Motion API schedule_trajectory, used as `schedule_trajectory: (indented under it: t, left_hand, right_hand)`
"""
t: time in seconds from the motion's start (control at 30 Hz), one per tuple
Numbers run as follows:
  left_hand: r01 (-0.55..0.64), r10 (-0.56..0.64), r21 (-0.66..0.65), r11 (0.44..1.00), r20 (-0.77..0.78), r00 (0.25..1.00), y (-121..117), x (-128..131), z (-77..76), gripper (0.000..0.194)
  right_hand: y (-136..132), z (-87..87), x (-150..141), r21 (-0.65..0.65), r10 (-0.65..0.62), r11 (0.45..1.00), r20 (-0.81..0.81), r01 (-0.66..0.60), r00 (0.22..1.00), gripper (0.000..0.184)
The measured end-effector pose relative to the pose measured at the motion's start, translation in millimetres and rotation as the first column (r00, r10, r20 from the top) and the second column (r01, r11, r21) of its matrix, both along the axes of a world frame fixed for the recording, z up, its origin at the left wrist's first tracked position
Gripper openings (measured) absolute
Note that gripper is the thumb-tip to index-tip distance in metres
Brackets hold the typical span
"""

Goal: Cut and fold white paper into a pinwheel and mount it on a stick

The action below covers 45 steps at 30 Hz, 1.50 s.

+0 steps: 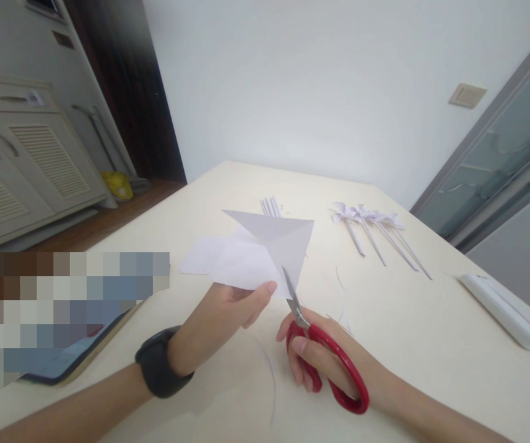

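Note:
A white sheet of paper [288,237] with diagonal creases is held up by my left hand [241,303], its thumb pressed on the near edge. My right hand [318,351] grips red-handled scissors [359,384], fingers through the loops. The scissor blades are at the paper's near corner, one blade showing over its surface. Behind and below the held sheet, more white paper [195,255] lies on the table. A thin curved paper strip [269,369] rests between my forearms.
Several paper pinwheels on sticks [371,215] lie at the back right. Rolled paper sticks [271,206] sit behind the sheet. A white case [509,314] lies at the right edge, a partly blurred tablet-like device [62,369] at the left. Thin paper strips [342,307] are scattered about.

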<state>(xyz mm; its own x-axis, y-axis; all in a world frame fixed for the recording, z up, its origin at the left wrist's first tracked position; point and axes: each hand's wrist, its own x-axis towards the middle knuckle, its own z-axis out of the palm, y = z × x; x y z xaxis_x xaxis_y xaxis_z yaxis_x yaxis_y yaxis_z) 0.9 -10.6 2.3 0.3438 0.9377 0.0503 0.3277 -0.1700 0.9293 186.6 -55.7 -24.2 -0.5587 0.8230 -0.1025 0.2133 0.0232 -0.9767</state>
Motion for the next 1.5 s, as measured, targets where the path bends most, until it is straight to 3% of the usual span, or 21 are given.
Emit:
schedule_trajectory:
  t: [0.37,0.83,1.5]
  left_hand:
    - [0.046,-0.046,-0.013,0.999,0.008,0.999,2.5,-0.1,4.1,0.047]
    - [-0.007,0.011,-0.044,0.999,0.082,0.997,-1.6,1.3,1.6,0.043]
    - [0.048,-0.045,-0.023,0.999,0.105,0.993,1.9,-1.7,-0.4,0.039]
  right_hand:
    - [-3.5,-0.8,0.9,0.069,0.031,0.997,0.081,-0.037,0.996,0.013]
    - [-1.1,0.8,-1.4,0.008,0.011,1.000,-0.015,-0.011,1.000,0.026]
    - [-3.6,-4.2,-3.8,-0.023,-0.023,0.999,0.020,0.023,1.000,0.009]
